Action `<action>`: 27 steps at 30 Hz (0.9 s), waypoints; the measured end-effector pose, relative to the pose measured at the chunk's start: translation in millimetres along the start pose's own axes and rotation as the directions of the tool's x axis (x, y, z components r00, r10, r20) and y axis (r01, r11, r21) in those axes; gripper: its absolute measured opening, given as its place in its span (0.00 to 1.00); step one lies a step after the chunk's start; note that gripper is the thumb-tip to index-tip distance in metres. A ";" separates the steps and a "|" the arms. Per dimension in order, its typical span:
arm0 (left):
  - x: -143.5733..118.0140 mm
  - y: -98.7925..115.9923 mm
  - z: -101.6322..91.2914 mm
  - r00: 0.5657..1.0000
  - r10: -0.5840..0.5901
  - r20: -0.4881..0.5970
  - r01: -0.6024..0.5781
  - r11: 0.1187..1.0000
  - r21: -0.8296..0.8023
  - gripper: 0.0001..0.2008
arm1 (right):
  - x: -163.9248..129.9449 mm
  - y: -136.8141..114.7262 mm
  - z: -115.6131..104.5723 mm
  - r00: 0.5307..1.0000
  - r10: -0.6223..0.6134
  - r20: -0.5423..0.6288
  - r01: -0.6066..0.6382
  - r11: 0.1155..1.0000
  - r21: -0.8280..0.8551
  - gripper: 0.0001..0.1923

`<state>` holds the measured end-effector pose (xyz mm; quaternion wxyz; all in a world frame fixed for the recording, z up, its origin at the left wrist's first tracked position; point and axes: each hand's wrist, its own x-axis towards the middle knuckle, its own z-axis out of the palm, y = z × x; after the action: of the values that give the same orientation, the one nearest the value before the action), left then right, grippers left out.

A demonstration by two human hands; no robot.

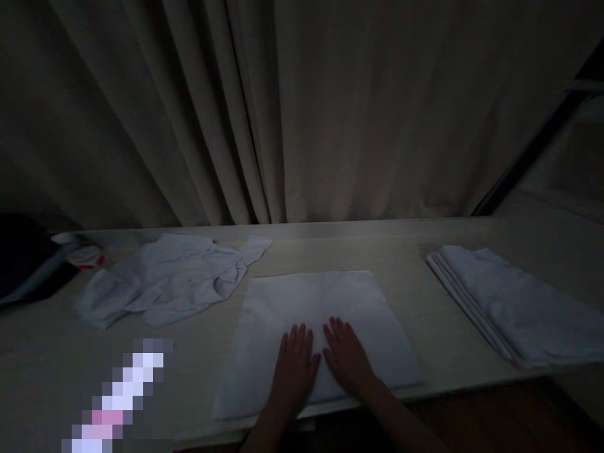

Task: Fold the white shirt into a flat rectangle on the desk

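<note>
A white folded cloth lies flat and nearly square at the front edge of the pale table. Both palms rest on its near half, side by side with a small gap between them. My left hand is flat, its fingers pointing toward the far side. My right hand also lies flat, fingers slightly spread and angled to the left. Neither hand grips anything. Left of the cloth is a crumpled white garment; to the right sits a stack of folded white cloths.
The pale tabletop runs back to a long beige curtain. Dark fabric and a small red-and-white item are at the far left. A pixelated patch covers the lower left. A dark slanted post stands at right.
</note>
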<state>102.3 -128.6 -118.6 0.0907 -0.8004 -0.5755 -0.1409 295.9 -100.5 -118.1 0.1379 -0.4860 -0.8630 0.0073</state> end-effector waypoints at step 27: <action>-33.8 -52.5 -3.6 0.976 -0.214 0.049 0.211 0.975 0.070 0.28 | -13.5 20.6 13.2 0.996 0.075 0.045 -0.075 0.997 -0.002 0.29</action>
<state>42.1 -143.2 -127.3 0.0849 -0.7346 -0.6644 -0.1087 316.6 -99.4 -137.0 0.1177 -0.5180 -0.8469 0.0232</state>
